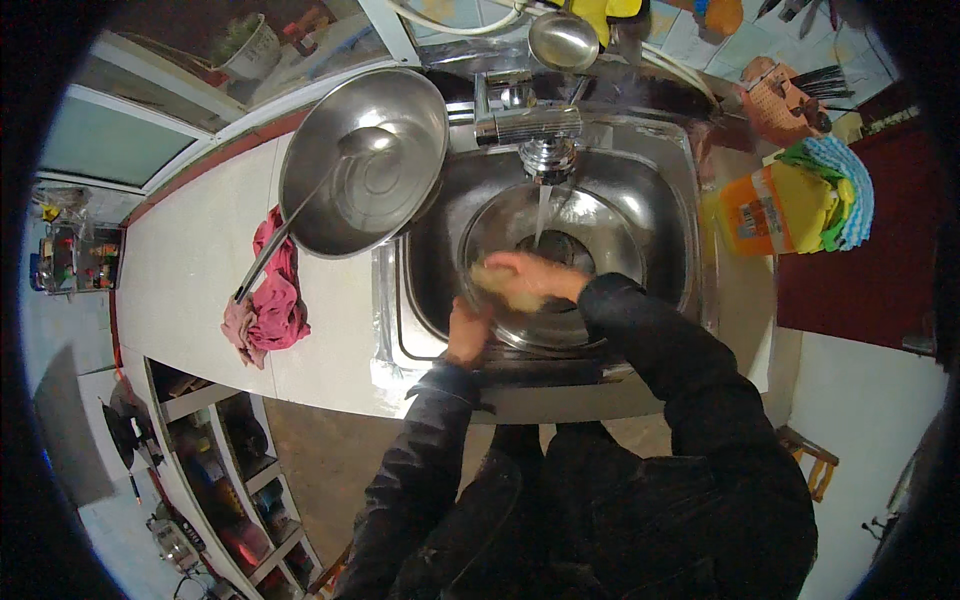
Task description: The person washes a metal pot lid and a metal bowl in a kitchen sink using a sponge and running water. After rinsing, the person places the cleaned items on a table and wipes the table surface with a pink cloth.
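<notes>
Water runs from the chrome faucet (529,127) into a round metal basin (622,225) lying in the stainless steel sink (667,195). My right hand (536,276) is over the basin, closed on a yellowish cloth or sponge (517,298), blurred by motion. My left hand (469,330) grips the near left rim of the basin. To the left, a large metal bowl (397,187) rests tilted on the sink's edge, holding a long-handled metal ladle (367,142) whose handle sticks out over the bowl's near left rim.
Pink cloths (279,319) lie on the white countertop (187,270) left of the bowl. An orange container (750,210) with folded cloths stands right of the sink. Another metal ladle (564,41) hangs behind the faucet, near a utensil holder (780,105). Open shelves (217,450) are at lower left.
</notes>
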`<action>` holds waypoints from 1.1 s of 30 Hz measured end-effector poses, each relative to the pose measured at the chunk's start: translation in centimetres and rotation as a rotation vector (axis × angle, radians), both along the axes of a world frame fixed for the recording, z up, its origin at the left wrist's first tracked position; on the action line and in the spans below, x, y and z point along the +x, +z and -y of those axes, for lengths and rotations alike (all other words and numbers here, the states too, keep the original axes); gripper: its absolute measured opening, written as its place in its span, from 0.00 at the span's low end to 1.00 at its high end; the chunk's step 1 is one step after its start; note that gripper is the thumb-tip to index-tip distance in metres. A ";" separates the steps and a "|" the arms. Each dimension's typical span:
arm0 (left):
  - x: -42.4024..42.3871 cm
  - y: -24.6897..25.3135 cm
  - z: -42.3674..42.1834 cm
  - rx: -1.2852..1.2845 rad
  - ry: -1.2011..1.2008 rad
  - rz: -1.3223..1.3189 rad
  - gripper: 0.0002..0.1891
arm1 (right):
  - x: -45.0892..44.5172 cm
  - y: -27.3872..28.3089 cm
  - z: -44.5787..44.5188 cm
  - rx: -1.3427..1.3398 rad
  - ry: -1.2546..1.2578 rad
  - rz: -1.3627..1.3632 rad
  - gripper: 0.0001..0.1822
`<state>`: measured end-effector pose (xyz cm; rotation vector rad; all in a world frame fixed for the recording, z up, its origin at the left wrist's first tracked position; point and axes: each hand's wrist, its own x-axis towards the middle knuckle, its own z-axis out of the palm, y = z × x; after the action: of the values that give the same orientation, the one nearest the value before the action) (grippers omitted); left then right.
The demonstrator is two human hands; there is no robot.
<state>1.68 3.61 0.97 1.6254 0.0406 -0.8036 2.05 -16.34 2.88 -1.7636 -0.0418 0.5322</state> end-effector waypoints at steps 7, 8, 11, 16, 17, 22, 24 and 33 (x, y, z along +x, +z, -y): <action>0.1 2.2 1.2 0.019 0.051 0.049 0.17 | -6.4 1.4 8.4 -0.234 0.459 -0.245 0.21; 0.2 1.4 1.1 0.040 0.058 0.052 0.16 | -6.7 1.9 10.1 -0.325 0.455 -0.235 0.19; 0.3 0.9 1.4 0.110 0.074 0.069 0.14 | -6.7 1.0 13.3 -0.898 0.437 -0.115 0.13; -0.4 -2.4 0.1 0.136 0.162 0.136 0.17 | -6.8 1.6 13.8 -1.298 0.137 0.123 0.11; -1.1 -3.7 -0.5 0.162 0.195 0.140 0.15 | -7.4 0.4 13.7 -1.302 0.138 0.180 0.11; -8.9 5.6 4.0 -0.197 0.281 -0.177 0.22 | -9.5 0.0 13.1 -1.220 0.134 0.146 0.12; -10.5 5.8 5.6 -0.280 0.331 -0.166 0.25 | -9.4 0.1 13.0 -1.132 0.179 -0.016 0.14; -2.9 3.5 3.8 0.112 0.655 0.215 0.16 | -10.2 7.5 9.0 -0.365 0.346 -0.164 0.22</action>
<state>-1.22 -0.15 4.42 1.6516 0.4473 -0.1243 -8.17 -25.38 10.41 -2.0739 -0.1447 0.9839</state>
